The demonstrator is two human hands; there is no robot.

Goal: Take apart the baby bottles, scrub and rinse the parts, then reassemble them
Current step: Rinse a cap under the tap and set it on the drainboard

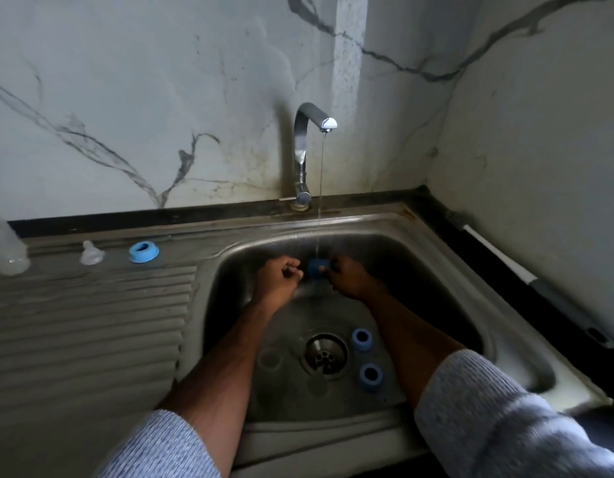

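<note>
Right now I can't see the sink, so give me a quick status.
Right hand holds blue ring under tap stream. Left hand fisted beside it. Two blue rings wait by drain. Nothing blocking.

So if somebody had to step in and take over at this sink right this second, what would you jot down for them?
Right hand: holds a blue collar ring under the running tap.
Left hand: fingers curled beside that ring; whether it holds anything is unclear.
In the sink: two more blue rings lie near the drain.
On the drainboard: one blue ring, a clear nipple and a clear bottle at the far left.
Done: bottles taken apart.
Left: rinse the sink rings, reassemble.
</note>
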